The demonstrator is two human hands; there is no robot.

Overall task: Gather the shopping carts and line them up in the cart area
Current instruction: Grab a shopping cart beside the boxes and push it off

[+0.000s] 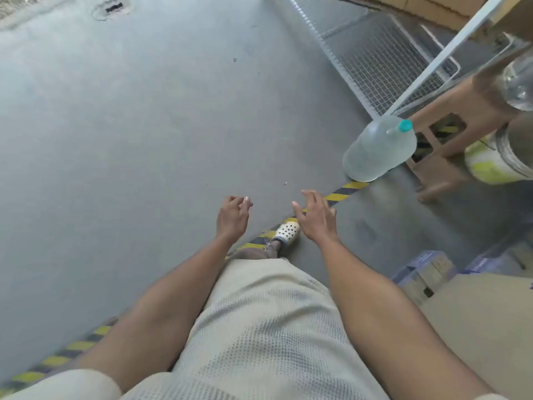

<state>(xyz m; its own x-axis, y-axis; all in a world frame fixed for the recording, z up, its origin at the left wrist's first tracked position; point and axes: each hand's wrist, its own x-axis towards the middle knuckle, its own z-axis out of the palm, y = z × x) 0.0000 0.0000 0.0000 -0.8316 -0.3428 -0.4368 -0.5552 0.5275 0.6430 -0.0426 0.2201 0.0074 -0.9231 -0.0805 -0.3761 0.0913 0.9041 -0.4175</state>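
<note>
Silver wire-mesh shopping cart (375, 62) stands upper right, well apart from both hands. Left hand (232, 217) and right hand (315, 219) hold nothing, fingers relaxed. No lined-up row visible; gathering seemingly still ahead.

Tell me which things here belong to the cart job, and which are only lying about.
For the job: wire cart, left hand, right hand (both empty).
Lying about: water bottle, brown stool, cardboard boxes, striped floor tape.

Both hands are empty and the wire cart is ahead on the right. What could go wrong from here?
1. The water jug stands on the striped tape on the way to the wire cart; a foot or wheel may topple it.
2. The brown stool sits close beside the cart and may snag it.
</note>
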